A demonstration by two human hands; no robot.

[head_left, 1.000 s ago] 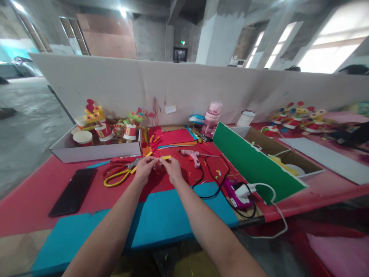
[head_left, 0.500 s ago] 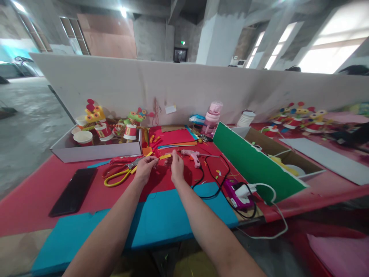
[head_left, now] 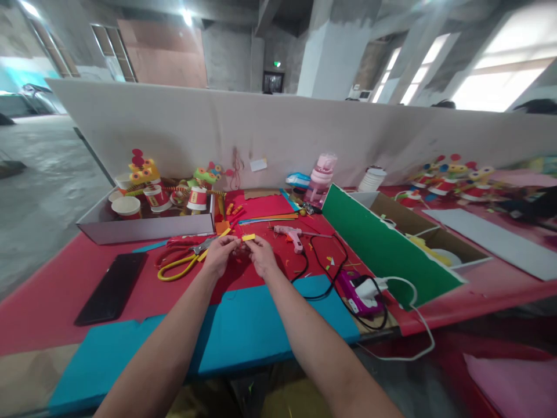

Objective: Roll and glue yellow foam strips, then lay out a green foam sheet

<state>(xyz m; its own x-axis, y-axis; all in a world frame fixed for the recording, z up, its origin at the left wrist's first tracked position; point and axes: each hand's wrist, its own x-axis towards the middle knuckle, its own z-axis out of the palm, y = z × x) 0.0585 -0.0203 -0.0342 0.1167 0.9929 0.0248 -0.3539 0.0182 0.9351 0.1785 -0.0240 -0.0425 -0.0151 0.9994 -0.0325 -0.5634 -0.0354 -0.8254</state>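
A short yellow paper strip shows at the fingertips of both hands, above the red table covering. My left hand is closed in a pinch at the strip's left end. From the other side, my right hand has its thumb and fingers closed on the strip, almost meeting the left fingertips. Just left of my left hand lie scissors with yellow handles and a red-handled tool. A pink glue gun rests to the right of my right hand, its black cord trailing toward me.
A white box with paper-cup figures stands at the left, behind a black phone. On the right are a green-sided box and a purple power strip with cords. Blue sheets cover the front edge.
My right hand has moved left and turned inward, and its fingers have closed at the yellow paper strip. My left hand has barely moved.
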